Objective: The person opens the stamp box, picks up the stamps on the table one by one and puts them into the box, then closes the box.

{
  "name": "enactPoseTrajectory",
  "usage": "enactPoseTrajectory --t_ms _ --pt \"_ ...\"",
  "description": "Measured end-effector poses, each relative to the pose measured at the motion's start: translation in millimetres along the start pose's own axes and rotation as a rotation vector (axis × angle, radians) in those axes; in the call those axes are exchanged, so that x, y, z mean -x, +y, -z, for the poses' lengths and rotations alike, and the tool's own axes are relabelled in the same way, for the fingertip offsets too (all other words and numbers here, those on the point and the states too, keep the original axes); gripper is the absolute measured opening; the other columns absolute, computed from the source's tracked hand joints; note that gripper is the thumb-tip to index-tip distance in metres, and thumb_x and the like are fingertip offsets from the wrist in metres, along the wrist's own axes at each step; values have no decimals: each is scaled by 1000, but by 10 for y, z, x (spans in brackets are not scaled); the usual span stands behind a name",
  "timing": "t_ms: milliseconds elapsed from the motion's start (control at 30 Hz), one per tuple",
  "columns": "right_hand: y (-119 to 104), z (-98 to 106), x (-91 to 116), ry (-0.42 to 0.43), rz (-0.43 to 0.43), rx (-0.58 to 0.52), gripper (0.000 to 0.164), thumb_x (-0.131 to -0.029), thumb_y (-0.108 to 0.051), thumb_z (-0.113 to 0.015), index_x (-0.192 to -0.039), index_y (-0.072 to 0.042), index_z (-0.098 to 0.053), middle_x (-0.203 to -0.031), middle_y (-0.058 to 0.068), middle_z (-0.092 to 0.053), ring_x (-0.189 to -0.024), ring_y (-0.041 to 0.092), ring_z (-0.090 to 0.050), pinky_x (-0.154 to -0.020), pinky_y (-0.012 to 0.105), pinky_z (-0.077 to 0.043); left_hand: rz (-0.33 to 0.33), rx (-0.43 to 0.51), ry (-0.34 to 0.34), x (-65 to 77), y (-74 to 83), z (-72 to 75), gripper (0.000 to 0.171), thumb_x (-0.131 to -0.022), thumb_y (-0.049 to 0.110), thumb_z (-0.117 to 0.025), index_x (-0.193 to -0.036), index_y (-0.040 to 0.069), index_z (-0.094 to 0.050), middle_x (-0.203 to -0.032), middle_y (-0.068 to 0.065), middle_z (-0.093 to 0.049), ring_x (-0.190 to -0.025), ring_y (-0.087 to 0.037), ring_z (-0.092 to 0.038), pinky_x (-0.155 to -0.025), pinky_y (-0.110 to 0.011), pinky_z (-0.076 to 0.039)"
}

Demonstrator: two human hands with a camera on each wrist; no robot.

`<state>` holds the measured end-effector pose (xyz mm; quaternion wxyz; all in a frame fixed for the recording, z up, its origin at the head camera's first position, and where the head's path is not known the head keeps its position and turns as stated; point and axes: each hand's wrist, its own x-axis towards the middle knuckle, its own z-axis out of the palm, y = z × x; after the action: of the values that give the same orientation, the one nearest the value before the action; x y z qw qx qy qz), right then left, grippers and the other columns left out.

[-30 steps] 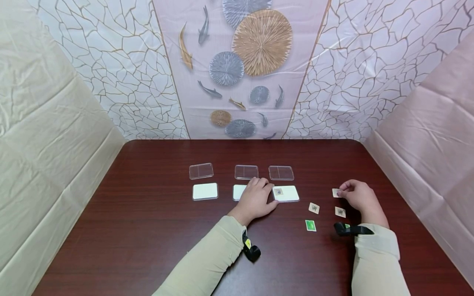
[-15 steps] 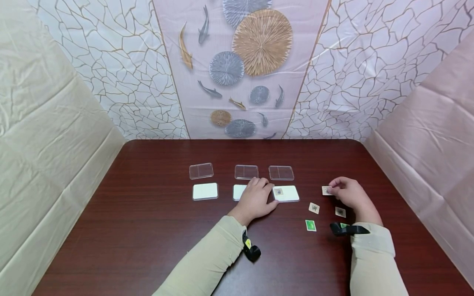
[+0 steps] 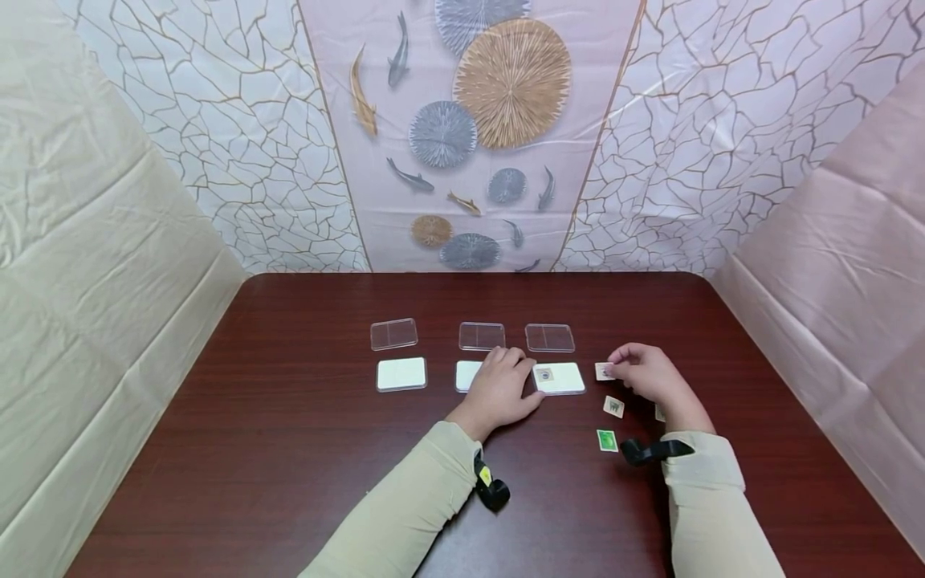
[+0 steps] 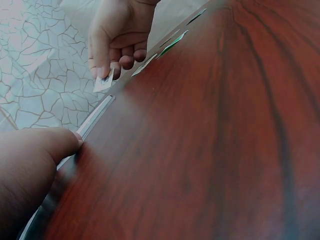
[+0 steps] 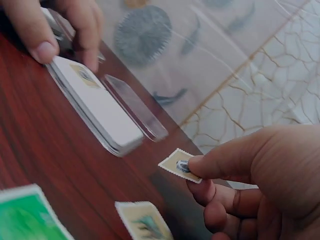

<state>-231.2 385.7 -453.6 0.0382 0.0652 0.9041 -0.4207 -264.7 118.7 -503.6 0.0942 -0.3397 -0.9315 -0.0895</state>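
Observation:
My right hand (image 3: 650, 376) pinches a beige postage stamp (image 5: 172, 164) with a small dark print between thumb and forefinger, above the table. Just left of it lies a clear plastic case (image 3: 567, 380) with a white insert. One beige stamp (image 5: 85, 75) lies at the left end of that insert. My left hand (image 3: 499, 387) holds this case by its left end, thumb at the near edge and a finger at the far edge. The same hand partly covers a second white-lined case (image 3: 466, 372). In the left wrist view, the thumb (image 4: 62, 142) meets the case's edge.
A third white-lined case (image 3: 401, 374) lies to the left. Behind the cases stand three clear lids (image 3: 393, 334) in a row. Nearer me on the right are a beige stamp (image 3: 613, 407) and a green stamp (image 3: 607, 441). Another stamp (image 3: 660, 413) is mostly hidden by my right forearm.
My right hand has moved left with the pinched stamp, from the table's right side to beside the rightmost case. My left hand has stayed in place.

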Motion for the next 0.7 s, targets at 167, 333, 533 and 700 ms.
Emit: enactPoseTrajectory --t_ms 167,333,533,700 --pt "-54 -105 -32 2 14 -51 21 -92 -11 -69 -104 5 -62 -77 7 -63 -65 18 -52 -55 31 -46 -4 -9 4 -4 -4 -9 58 -94 54 -59 -138 15 -62 -129 -1 -58 -126 -20 -50 -118 -38 -29" --pt "-98 -167 -42 4 20 -84 22 -91 -11 -70 -104 5 -63 -75 7 -62 -64 18 -52 -54 31 -46 0 -8 -13 -7 -1 -9 59 -95 54 -58 -139 15 -61 -130 -1 -57 -127 -19 -49 -119 -38 -28" --pt "-163 -266 -48 -5 33 -92 20 -90 -10 -71 -103 4 -64 -76 5 -64 -65 20 -53 -55 31 -46 -1 -6 -6 -6 1 -13 59 -95 54 -59 -138 14 -62 -130 -1 -57 -126 -20 -49 -118 -38 -29" --pt "-193 -342 -67 19 81 -25 18 -89 -9 -71 -100 3 -66 -78 4 -66 -68 19 -56 -62 31 -47 -4 -3 3 -10 -4 -26 59 -94 54 -59 -137 14 -62 -129 -1 -57 -124 -20 -49 -117 -37 -30"
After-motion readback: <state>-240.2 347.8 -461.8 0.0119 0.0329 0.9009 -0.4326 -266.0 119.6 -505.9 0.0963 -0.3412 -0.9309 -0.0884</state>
